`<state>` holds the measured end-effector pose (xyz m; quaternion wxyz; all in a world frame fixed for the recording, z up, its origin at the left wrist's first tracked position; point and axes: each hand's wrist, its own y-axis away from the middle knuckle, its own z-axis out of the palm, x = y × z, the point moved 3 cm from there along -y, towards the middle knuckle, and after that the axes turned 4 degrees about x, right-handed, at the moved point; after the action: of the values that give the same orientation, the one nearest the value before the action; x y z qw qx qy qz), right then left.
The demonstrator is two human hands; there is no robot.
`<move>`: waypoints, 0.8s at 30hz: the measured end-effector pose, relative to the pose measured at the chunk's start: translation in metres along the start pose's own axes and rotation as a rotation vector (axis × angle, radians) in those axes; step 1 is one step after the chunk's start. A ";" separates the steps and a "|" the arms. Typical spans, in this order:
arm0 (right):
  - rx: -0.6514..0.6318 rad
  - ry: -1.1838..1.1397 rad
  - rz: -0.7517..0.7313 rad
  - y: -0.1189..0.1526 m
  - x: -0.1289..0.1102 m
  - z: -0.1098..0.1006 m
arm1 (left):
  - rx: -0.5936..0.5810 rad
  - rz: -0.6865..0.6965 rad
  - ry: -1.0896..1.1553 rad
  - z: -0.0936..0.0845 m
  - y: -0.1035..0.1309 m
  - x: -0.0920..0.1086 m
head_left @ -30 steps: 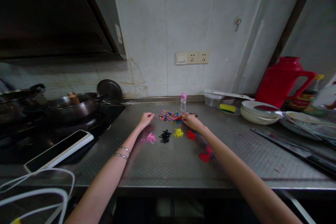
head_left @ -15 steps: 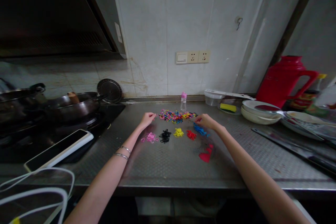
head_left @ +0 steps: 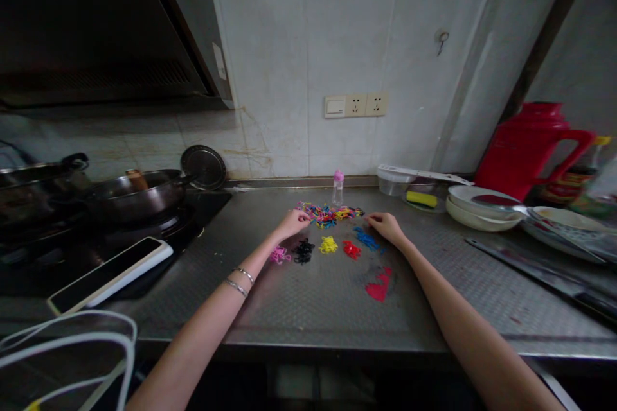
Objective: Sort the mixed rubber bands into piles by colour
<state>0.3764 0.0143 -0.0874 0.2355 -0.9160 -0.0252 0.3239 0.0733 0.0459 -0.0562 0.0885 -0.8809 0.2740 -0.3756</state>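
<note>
A pile of mixed-colour small bands (head_left: pixel 330 214) lies on the metal counter (head_left: pixel 308 308). My left hand (head_left: pixel 293 223) is at the pile's left end, its fingertips pinched; what they hold, if anything, is too small to name. Beyond the pile's right end is my right hand (head_left: pixel 384 225), fingers together, their contents unclear. Nearer me lie separate heaps: pink (head_left: pixel 279 255), partly behind my left forearm, black (head_left: pixel 303 251), yellow (head_left: pixel 328 244), red (head_left: pixel 351 249) and blue (head_left: pixel 367 239). Behind the pile stands a clear bottle with a pink cap (head_left: pixel 338 187).
Pans (head_left: pixel 144 196) sit on the stove at left, beside a white-edged device (head_left: pixel 110 273) and white cables. On the right are stacked bowls (head_left: pixel 482 213), a red thermos (head_left: pixel 523 151), a yellow sponge (head_left: pixel 421 199) and a long dark utensil (head_left: pixel 530 273). A red patch (head_left: pixel 378 286) marks the counter.
My left hand has moved right, from beside the pile to its left end. My right hand has shifted slightly right, away from the pile and blue heap.
</note>
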 end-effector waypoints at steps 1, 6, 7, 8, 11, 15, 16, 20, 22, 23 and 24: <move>0.006 -0.004 0.000 0.000 0.000 0.000 | -0.016 0.014 -0.039 0.003 -0.002 0.002; 0.020 -0.032 0.009 0.000 0.003 0.002 | -0.056 0.022 -0.180 0.019 -0.009 0.004; 0.021 -0.031 0.013 0.000 0.003 0.002 | -0.054 0.014 -0.202 0.021 -0.011 0.003; 0.023 -0.031 0.017 0.000 0.003 0.002 | -0.049 0.008 -0.221 0.023 -0.012 0.003; 0.029 -0.035 0.026 -0.001 0.004 0.002 | -0.027 0.004 -0.253 0.026 -0.013 0.005; 0.032 -0.042 0.020 0.000 0.003 0.002 | -0.001 0.013 -0.238 0.026 -0.013 0.010; 0.033 -0.040 0.018 0.000 0.003 0.002 | 0.003 0.011 -0.230 0.026 -0.012 0.011; 0.037 -0.027 0.014 0.000 0.002 0.001 | 0.004 0.008 -0.206 0.025 -0.012 0.011; 0.036 -0.025 0.012 0.000 0.001 0.001 | 0.001 0.010 -0.188 0.024 -0.013 0.010; 0.033 -0.023 0.010 0.000 0.000 0.000 | -0.004 0.016 -0.177 0.023 -0.013 0.010; 0.031 -0.021 0.008 0.001 0.000 0.000 | -0.012 0.028 -0.164 0.022 -0.013 0.011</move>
<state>0.3762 0.0141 -0.0881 0.2482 -0.9087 -0.0192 0.3350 0.1008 0.0501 -0.0604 0.1104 -0.9053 0.2804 -0.2994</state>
